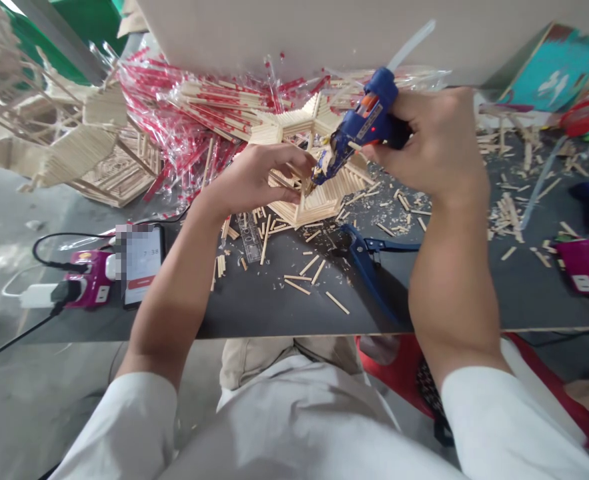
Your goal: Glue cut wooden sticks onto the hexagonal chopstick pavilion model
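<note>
My right hand (437,137) is wrapped round a blue hot glue gun (359,123). A translucent glue stick (414,43) pokes out of the gun's back end, and its nozzle points down and left. Under the nozzle stands a model built of thin wooden sticks (324,203), with ribbed panels and openings. My left hand (259,177) grips the model's left part, thumb and fingers closed close to the nozzle tip. The fingertips partly hide what lies between them.
Bagged wooden sticks (214,100) lie behind the model. Larger stick structures (89,147) stand at left. Blue cutters (369,267), a clear ruler (249,237) and stick offcuts (337,302) lie on the dark table. A phone (144,267) and magenta power adapters (89,277) sit near the edges.
</note>
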The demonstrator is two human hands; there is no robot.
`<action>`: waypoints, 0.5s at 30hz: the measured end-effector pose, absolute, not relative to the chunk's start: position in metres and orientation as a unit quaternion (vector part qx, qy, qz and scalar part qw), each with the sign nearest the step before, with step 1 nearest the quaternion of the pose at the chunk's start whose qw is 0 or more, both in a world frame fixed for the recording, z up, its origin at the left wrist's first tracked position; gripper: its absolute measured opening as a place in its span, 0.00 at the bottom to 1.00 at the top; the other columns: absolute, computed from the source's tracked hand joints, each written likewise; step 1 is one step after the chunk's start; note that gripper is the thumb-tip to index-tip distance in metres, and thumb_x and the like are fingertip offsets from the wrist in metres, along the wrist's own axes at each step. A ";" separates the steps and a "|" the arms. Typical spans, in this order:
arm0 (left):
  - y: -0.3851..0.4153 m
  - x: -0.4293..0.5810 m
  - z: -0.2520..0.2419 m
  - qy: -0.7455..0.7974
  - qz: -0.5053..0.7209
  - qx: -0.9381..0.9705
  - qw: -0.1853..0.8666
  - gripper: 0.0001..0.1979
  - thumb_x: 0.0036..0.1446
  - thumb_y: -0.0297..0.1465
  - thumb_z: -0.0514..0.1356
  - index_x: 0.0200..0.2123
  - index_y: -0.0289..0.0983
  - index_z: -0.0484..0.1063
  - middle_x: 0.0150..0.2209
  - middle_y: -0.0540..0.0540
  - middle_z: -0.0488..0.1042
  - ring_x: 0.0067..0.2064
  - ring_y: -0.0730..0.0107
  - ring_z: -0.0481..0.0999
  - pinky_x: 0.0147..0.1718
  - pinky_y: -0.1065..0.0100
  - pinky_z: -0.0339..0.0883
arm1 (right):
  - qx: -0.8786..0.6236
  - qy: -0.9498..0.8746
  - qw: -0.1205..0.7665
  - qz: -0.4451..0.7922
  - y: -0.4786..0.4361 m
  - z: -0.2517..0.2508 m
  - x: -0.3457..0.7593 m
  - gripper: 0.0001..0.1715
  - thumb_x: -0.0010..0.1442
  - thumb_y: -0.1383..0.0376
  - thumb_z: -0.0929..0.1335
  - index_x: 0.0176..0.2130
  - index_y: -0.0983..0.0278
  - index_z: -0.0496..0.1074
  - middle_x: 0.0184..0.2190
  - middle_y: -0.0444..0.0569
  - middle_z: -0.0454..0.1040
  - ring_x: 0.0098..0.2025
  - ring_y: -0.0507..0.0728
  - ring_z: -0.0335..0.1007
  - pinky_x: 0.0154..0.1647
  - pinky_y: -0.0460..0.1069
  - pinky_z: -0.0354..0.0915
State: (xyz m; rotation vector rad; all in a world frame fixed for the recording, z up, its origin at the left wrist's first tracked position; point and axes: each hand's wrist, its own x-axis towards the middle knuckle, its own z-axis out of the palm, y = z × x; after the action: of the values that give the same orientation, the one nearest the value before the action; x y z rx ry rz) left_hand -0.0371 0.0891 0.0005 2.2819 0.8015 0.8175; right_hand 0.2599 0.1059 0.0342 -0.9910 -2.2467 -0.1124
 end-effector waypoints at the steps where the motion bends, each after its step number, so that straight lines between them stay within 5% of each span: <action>1: 0.089 -0.037 0.000 0.304 0.308 0.853 0.292 0.20 0.55 0.44 0.74 0.47 0.41 0.79 0.48 0.45 0.82 0.52 0.55 0.83 0.52 0.58 0.80 | -0.376 -0.862 0.337 -0.044 0.106 0.034 0.260 0.09 0.53 0.64 0.72 0.38 0.58 0.78 0.30 0.45 0.78 0.30 0.56 0.69 0.33 0.52 0.59; 15: 0.090 -0.038 -0.006 0.294 0.330 0.843 0.306 0.25 0.54 0.41 0.74 0.53 0.41 0.78 0.48 0.44 0.82 0.48 0.59 0.84 0.51 0.59 0.82 | -0.406 -0.855 0.320 -0.042 0.106 0.034 0.265 0.11 0.56 0.57 0.75 0.40 0.56 0.77 0.30 0.47 0.77 0.31 0.60 0.70 0.34 0.55 0.64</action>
State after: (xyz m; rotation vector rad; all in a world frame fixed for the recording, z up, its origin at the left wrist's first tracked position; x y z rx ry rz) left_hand -0.0380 0.0899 -0.0062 2.2305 0.7776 0.8745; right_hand 0.2648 0.1062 0.0343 -1.0683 -2.2472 -0.1102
